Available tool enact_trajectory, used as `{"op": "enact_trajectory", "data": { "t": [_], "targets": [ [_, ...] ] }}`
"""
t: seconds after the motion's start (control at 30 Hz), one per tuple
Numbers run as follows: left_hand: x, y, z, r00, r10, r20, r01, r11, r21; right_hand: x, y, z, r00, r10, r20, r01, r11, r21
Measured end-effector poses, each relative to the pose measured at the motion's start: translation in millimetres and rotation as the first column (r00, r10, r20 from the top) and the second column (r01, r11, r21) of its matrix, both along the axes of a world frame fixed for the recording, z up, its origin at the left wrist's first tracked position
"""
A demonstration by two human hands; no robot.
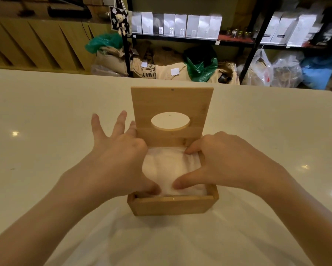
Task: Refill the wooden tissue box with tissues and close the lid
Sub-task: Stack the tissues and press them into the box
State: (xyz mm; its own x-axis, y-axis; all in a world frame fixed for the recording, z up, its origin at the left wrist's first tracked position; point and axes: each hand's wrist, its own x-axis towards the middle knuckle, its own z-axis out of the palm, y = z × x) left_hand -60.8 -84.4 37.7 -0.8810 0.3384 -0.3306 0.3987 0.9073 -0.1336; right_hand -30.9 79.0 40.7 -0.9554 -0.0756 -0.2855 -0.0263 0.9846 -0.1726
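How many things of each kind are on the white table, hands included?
Box: 1
Lid, standing open: 1
Tissues stack: 1
Hands, left and right: 2
Total: 5

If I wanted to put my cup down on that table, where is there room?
Wide bare stretches of the white table lie left and right of the wooden box. It is crowded only in the middle, where the left hand and right hand press tissues under the raised lid.
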Motion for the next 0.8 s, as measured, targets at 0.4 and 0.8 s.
{"op": "enact_trajectory", "data": {
  "t": [0.4,0.8],
  "targets": [
    [7.1,-2.7,-1.6,0.998,0.044,-0.053,-0.042,0.999,0.025,6.2,0.7,5.9,1.000,-0.029,0.010,0.028,0.998,0.061],
    [5.1,6.0,-1.4,0.996,0.049,-0.070,-0.057,0.991,-0.124,-1.1,-1.5,5.1,0.993,0.044,0.108,-0.067,0.974,0.215]
  ]
}}
